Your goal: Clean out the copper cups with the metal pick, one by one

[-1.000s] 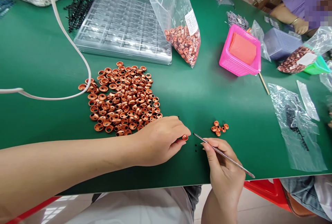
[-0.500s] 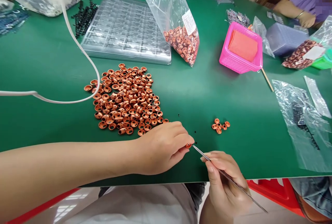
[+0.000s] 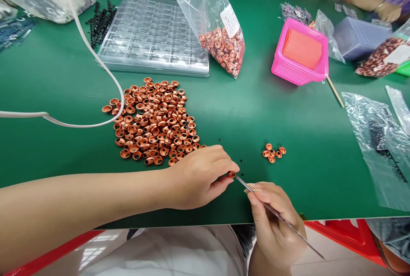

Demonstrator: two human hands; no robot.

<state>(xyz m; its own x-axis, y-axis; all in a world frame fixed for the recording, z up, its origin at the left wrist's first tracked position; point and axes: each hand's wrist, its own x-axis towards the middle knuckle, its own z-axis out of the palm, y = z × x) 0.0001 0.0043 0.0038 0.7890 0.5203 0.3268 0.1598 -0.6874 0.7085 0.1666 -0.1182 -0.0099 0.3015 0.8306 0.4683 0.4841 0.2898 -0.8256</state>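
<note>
Between the thumb and fingers of my left hand (image 3: pixel 205 175) is pinched a small copper-coloured ring-like cup (image 3: pixel 232 174) with a hole in it. My right hand (image 3: pixel 277 225) is closed around a thin metal rod-like tool (image 3: pixel 290 226), held like a pen, its tip at the copper cup. Whether the tip is inside the cup or only against it, I cannot tell. Left of my left hand lies a heap of the same copper cups (image 3: pixel 156 122). A small group of such cups (image 3: pixel 272 153) rests beyond my right hand. Tiny black bits (image 3: pixel 241 174) lie near the fingertips.
A white cable (image 3: pixel 86 125) loops over the heap's left side. Farther back are clear plastic trays (image 3: pixel 156 33), a bag of copper cups (image 3: pixel 224 45), black parts (image 3: pixel 101 22) and a pink basket (image 3: pixel 299 77). Plastic bags (image 3: pixel 378 152) lie at right; another person's arm (image 3: pixel 368 1) rests at back right.
The view has shifted slightly. The copper cup stays pinched in my left hand, and the tool's tip remains at it; the cup now looks turned a little.
</note>
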